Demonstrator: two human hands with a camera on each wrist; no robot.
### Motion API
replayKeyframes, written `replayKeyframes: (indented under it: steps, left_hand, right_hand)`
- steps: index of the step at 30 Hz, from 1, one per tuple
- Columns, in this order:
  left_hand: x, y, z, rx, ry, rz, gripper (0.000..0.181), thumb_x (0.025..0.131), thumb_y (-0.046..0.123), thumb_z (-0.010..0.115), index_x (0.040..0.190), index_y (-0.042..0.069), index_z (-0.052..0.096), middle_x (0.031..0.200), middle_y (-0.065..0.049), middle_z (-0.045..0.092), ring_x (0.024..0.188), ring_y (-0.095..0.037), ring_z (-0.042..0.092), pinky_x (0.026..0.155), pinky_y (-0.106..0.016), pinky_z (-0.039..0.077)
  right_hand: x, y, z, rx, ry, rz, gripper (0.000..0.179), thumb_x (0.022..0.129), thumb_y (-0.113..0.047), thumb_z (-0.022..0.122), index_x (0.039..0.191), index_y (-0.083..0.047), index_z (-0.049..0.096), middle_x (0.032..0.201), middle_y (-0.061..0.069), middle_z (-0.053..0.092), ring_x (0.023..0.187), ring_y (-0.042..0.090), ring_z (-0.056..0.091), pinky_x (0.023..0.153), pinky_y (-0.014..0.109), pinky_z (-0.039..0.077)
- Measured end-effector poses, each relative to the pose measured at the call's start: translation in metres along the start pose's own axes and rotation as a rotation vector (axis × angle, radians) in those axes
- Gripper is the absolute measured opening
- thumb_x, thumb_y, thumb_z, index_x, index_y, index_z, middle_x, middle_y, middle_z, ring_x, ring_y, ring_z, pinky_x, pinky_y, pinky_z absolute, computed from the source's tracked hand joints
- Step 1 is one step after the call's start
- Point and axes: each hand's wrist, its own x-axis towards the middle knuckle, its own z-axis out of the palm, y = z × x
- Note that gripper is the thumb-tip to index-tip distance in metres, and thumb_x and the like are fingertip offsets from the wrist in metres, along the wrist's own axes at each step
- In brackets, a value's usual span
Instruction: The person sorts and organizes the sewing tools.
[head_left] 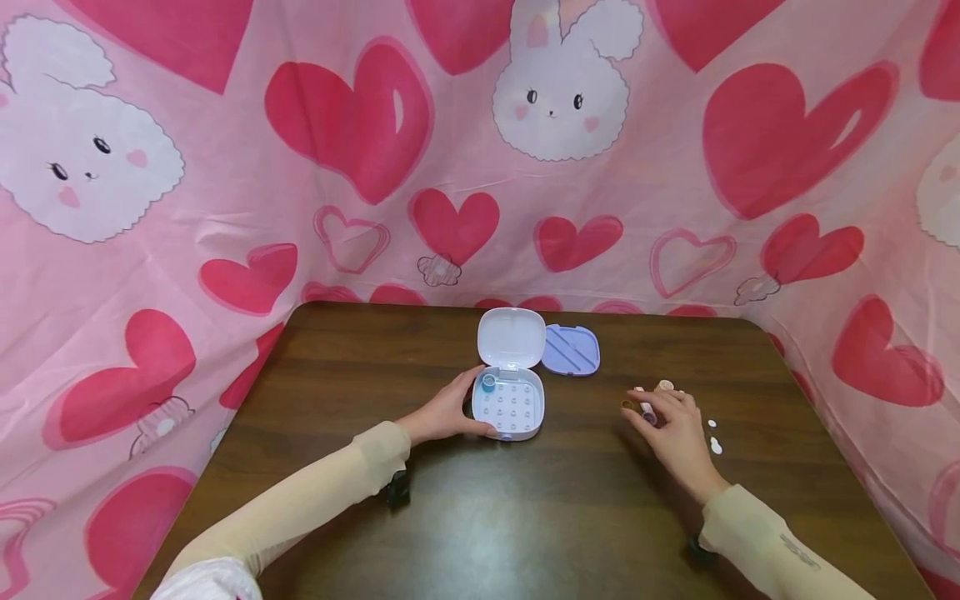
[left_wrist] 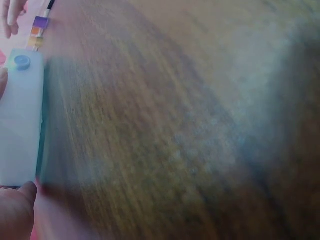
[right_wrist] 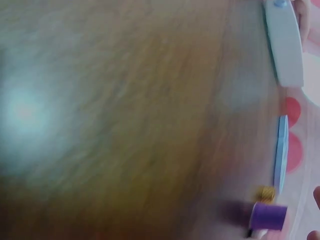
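Observation:
My left hand [head_left: 448, 410] grips the left side of a white sewing box [head_left: 531, 428], thumb at its front corner and fingers toward the back. The box's lid [head_left: 512, 337] stands open; rows of small pegs fill the inside. One blue thread spool [head_left: 489, 382] sits in the back left corner. Over a small group of spools on the table, my right hand [head_left: 681, 435] hovers with thumb and fingers apart. A purple thread spool [right_wrist: 268, 216] and a gold spool [right_wrist: 267, 194] lie near those fingertips. The hand partly hides the other spools.
Behind the box to the right lies a flat lavender tray [head_left: 573, 352] with diagonal bars. Small white pieces [head_left: 716, 446] are on the table right of my right hand. A pink cloth with hearts and rabbits [head_left: 457, 167] hangs around the dark wooden table [head_left: 495, 517].

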Motion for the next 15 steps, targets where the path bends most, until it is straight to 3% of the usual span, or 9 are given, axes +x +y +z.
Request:
replayKeyframes:
  steps: [5, 10, 15]
  left_hand:
    - [0.001, -0.001, 0.0, -0.007, 0.007, 0.008, 0.111, 0.08, 0.034, 0.092, 0.163, 0.008, 0.024, 0.161, -0.015, 0.037, 0.143, -0.033, 0.043, 0.121, -0.053, 0.035]
    - [0.002, -0.003, 0.0, -0.008, 0.005, 0.01, 0.111, 0.079, 0.033, 0.092, 0.163, 0.007, 0.025, 0.16, -0.015, 0.038, 0.143, -0.032, 0.044, 0.121, -0.051, 0.035]
    - [0.001, -0.003, 0.001, -0.012, 0.003, 0.005, 0.111, 0.079, 0.034, 0.092, 0.163, 0.008, 0.025, 0.16, -0.015, 0.038, 0.143, -0.032, 0.044, 0.121, -0.05, 0.036]
  right_hand:
    - [-0.006, 0.006, -0.008, -0.024, 0.038, 0.019, 0.038, 0.077, -0.003, 0.091, 0.113, -0.003, 0.079, 0.104, 0.02, 0.077, 0.111, 0.04, 0.048, 0.085, 0.05, 0.029]
    - [-0.011, 0.012, -0.015, -0.058, 0.039, 0.049, 0.038, 0.076, -0.008, 0.092, 0.112, -0.003, 0.08, 0.116, 0.026, 0.073, 0.114, 0.041, 0.048, 0.085, 0.053, 0.027]
    - [-0.016, 0.018, -0.02, -0.063, 0.021, 0.074, 0.039, 0.077, -0.01, 0.092, 0.113, -0.004, 0.079, 0.119, 0.027, 0.072, 0.12, 0.046, 0.045, 0.092, 0.061, 0.024]
